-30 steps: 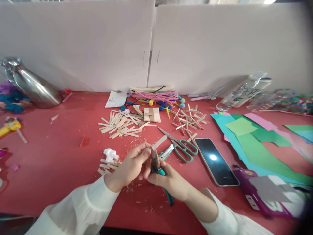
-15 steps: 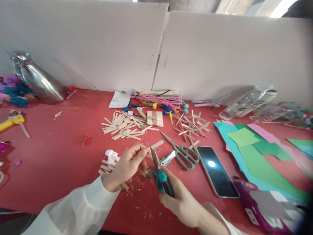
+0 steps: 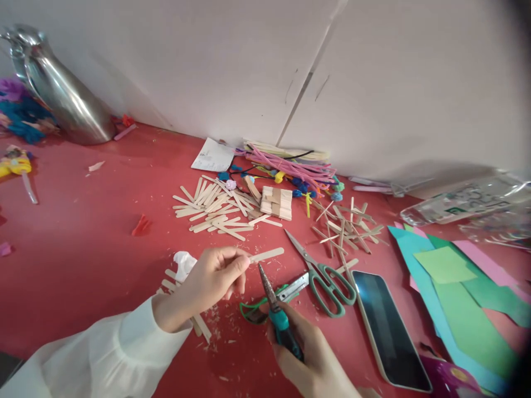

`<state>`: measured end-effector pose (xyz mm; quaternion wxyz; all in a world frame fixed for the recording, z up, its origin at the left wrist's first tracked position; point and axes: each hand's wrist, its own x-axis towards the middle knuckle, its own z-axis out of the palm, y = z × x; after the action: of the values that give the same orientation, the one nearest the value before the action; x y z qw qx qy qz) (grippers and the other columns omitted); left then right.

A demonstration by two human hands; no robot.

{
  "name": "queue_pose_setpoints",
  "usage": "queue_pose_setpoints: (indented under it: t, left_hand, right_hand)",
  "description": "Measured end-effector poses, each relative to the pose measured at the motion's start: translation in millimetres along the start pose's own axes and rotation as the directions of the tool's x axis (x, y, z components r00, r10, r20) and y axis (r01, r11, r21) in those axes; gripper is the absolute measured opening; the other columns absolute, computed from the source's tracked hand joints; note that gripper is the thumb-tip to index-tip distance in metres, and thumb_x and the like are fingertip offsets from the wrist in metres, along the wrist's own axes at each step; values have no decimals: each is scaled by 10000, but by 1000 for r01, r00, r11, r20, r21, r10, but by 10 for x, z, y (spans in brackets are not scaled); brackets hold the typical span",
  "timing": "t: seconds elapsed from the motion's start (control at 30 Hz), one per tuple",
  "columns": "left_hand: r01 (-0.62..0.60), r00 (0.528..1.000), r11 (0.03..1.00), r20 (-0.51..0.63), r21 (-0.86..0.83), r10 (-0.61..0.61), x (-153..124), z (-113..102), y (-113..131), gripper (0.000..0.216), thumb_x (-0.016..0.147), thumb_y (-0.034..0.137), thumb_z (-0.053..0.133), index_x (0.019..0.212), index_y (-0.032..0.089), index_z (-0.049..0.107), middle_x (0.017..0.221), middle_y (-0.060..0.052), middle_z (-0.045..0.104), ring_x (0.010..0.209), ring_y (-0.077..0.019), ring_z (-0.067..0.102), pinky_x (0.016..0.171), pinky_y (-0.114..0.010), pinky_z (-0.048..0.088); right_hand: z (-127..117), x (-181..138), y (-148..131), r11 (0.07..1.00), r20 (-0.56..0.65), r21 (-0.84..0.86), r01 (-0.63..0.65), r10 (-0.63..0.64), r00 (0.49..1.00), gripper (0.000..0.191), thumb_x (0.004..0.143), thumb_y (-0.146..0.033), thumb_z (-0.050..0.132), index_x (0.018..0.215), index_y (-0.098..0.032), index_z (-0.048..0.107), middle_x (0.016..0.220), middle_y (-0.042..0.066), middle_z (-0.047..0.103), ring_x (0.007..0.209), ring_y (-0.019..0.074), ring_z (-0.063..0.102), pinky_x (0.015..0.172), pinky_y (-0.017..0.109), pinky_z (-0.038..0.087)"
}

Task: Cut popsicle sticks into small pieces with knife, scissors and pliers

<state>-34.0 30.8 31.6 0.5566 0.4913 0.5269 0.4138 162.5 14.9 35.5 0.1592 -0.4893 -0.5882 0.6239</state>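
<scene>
Pinched between the thumb and fingers of my left hand [image 3: 215, 276] is a wooden craft stick [image 3: 269, 255], its free rounded end pointing right. My right hand [image 3: 305, 345] is closed around long-nose pliers [image 3: 279, 315] with teal and black handles. The narrow jaws point up toward the stick, a little below it and apart from it. Beyond the pliers lies a green-handled metal tool [image 3: 292, 287], partly covered by my right hand and the pliers. Green-handled scissors [image 3: 321, 273] rest just to its right. White crumpled tissue [image 3: 183, 265] and several sticks [image 3: 201, 327] show beside my left wrist.
Loose craft sticks [image 3: 211, 204], a bundled stack [image 3: 277, 202] and cut sticks [image 3: 348, 226] lie behind my hands. Right are a phone [image 3: 392, 331], coloured paper [image 3: 468, 309] and a plastic bottle [image 3: 464, 199]. A metal jug [image 3: 70, 91] stands left. Wood shavings litter the red table [image 3: 103, 265].
The pliers have drawn slightly down and away from the craft stick, which stays in my left hand. The camera view has tilted and shifted.
</scene>
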Motion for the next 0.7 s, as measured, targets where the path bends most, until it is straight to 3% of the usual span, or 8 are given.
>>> queue_pose_setpoints:
  t: [0.23, 0.4, 0.7]
  left_hand:
    - [25, 1000, 1000, 12, 6, -26, -17, 15, 34, 339, 869, 414, 459, 622, 186, 502, 518, 31, 548, 364, -55, 390, 368, -172, 286]
    - [19, 1000, 1000, 15, 1, -19, -34, 20, 15, 304, 875, 424, 464, 722, 180, 562, 519, 32, 550, 358, -59, 383, 363, -174, 279]
    - [11, 1000, 1000, 23, 0, -11, -43, 30, 34, 302, 877, 418, 473, 728, 175, 572, 502, 37, 530, 351, -53, 370, 366, -173, 282]
  right_hand:
    - [19, -8, -2, 999, -7, -49, 12, -12, 1000, 298, 627, -199, 497, 918, -146, 533, 677, -28, 447, 605, 116, 346, 567, 244, 322]
    - [45, -9, -18, 994, -25, -73, 80, -82, 996, 193, 642, -182, 477, 830, -173, 519, 644, -42, 423, 579, 112, 328, 547, 238, 314]
    - [29, -19, 22, 990, 48, -85, 111, -108, 993, 154, 668, -155, 449, 819, -184, 463, 659, -47, 401, 581, 107, 311, 538, 232, 318]
